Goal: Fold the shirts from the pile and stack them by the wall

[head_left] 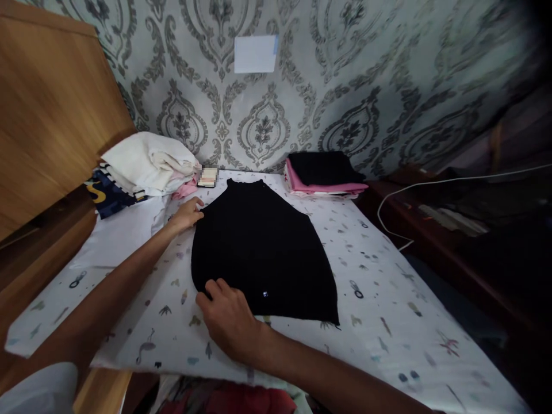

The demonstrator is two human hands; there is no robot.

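Black top (pixel 263 247) lies flat on the printed sheet (pixel 379 276) in my head view, its narrow end far, its wide hem near. My left hand (pixel 186 217) is at its left edge, thumb and finger slightly apart; my right hand (pixel 230 319) curls at the near left corner, though I cannot tell whether it pinches cloth. Both seem placed to steady that side. Folded pile (pixel 325 172) and loose heap (pixel 150 164) sit far right and far left, perhaps to avoid crowding the top.

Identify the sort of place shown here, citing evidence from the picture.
Probably a room in a home, perhaps a bedroom: patterned wallpaper, a printed cloth and a black garment laid flat on it.
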